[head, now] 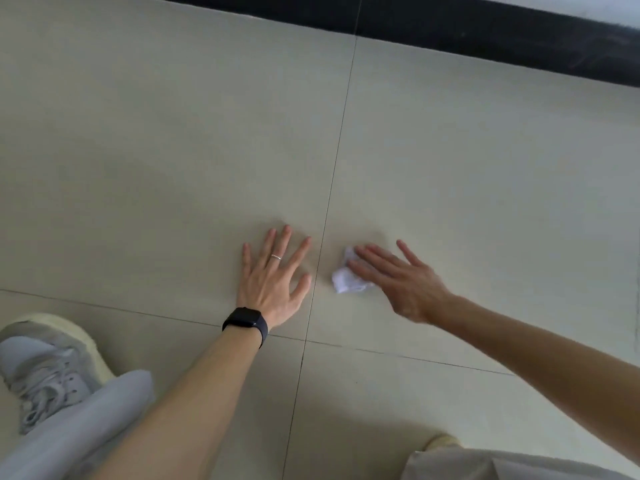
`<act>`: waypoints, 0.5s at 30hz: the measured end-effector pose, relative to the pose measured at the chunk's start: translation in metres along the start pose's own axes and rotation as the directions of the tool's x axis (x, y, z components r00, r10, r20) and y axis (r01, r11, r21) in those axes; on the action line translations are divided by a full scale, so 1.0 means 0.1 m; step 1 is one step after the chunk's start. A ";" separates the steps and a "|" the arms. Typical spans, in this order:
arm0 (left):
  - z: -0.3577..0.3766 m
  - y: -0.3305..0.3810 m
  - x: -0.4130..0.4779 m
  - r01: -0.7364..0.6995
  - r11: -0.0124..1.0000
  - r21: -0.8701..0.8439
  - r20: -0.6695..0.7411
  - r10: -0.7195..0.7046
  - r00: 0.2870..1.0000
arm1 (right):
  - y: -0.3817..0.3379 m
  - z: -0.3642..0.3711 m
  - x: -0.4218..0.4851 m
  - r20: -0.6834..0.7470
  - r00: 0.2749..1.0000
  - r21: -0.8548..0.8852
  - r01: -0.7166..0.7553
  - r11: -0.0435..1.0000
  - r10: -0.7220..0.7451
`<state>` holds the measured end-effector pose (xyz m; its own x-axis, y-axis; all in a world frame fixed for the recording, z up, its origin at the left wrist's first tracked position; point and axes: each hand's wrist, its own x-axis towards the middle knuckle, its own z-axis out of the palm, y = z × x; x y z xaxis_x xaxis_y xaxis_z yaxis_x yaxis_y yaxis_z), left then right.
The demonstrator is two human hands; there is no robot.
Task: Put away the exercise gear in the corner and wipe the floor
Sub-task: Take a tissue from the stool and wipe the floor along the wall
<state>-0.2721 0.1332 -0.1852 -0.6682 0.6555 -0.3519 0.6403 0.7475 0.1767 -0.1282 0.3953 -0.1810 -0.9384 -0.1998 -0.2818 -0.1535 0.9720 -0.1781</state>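
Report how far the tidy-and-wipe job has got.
Done: no exercise gear shows on the beige tiled floor, so that step may be finished, though the corner is out of view. In hand: the right hand presses a crumpled white wad onto a tile beside the grout line, while the left hand lies flat on the next tile. Left: unclear; no dirt or wet streaks show.

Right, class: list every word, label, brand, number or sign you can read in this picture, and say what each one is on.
There is no readable text anywhere in this view.
On the black watch at the left wrist: the face is dark, nothing shows.
On the grey shoe: no legible brand or logo.
On the white cloth under the right hand: blank.
On the floor tiles and the black skirting: no markings.
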 end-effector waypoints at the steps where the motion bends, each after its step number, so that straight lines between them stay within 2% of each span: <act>1: -0.05 -0.05 0.04 0.010 1.000 -0.005 0.009 -0.010 1.000 | 0.20 -0.13 0.17 -0.014 0.985 0.055 -0.172 0.983 0.173; 3: -0.14 -0.16 0.14 0.029 1.000 -0.004 0.026 -0.029 0.999 | 0.45 -0.36 0.50 0.010 0.891 0.177 -0.448 0.876 0.454; 5: -0.24 -0.27 0.23 0.029 1.000 0.008 0.045 -0.029 0.999 | 0.35 -0.46 0.80 0.012 0.759 0.320 -0.619 0.717 0.651; 6: -0.31 -0.33 0.28 0.013 1.000 0.016 0.066 -0.014 0.998 | 0.17 -0.45 0.92 0.008 0.695 0.376 -0.668 0.642 0.719; 7: -0.38 -0.40 0.34 -0.019 0.999 0.039 0.093 0.015 0.996 | -0.07 -0.42 1.00 0.011 0.665 0.402 -0.686 0.606 0.746; 8: -0.47 -0.47 0.41 -0.064 0.995 0.078 0.120 0.054 0.991 | -0.35 -0.36 1.04 0.009 0.682 0.405 -0.671 0.621 0.731; 9: -0.57 -0.54 0.47 -0.107 0.987 0.117 0.149 0.089 0.985 | -0.65 -0.28 1.04 -0.012 0.748 0.397 -0.605 0.690 0.663; 10: -0.67 -0.59 0.54 -0.135 0.981 0.142 0.178 0.108 0.978 | -0.92 -0.21 1.01 -0.041 0.844 0.372 -0.484 0.792 0.535; 11: -0.76 -0.63 0.62 -0.140 0.979 0.151 0.202 0.108 0.973 | -1.14 -0.14 0.96 -0.060 0.940 0.313 -0.301 0.901 0.335; 12: -0.85 -0.66 0.69 -0.134 0.980 0.146 0.213 0.101 0.972 | -1.23 -0.12 0.91 -0.045 0.995 0.227 -0.075 0.971 0.088; 13: -0.93 -0.67 0.76 -0.127 0.983 0.137 0.219 0.095 0.971 | -1.20 -0.11 0.90 0.005 0.991 0.157 0.132 0.979 -0.135; 14: -1.00 -0.67 0.82 -0.128 0.983 0.131 0.222 0.097 0.970 | -1.09 -0.12 0.93 0.041 0.964 0.109 0.256 0.961 -0.262; 15: -1.04 -0.67 0.88 -0.138 0.981 0.138 0.225 0.105 0.969 | -0.94 -0.14 0.98 0.036 0.967 0.047 0.252 0.967 -0.254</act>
<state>-0.4131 0.1520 -0.1320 -0.4951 0.6893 -0.5289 0.7724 0.6279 0.0953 -0.2102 0.2863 -0.1784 -0.8570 -0.4445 -0.2608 -0.3704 0.8831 -0.2880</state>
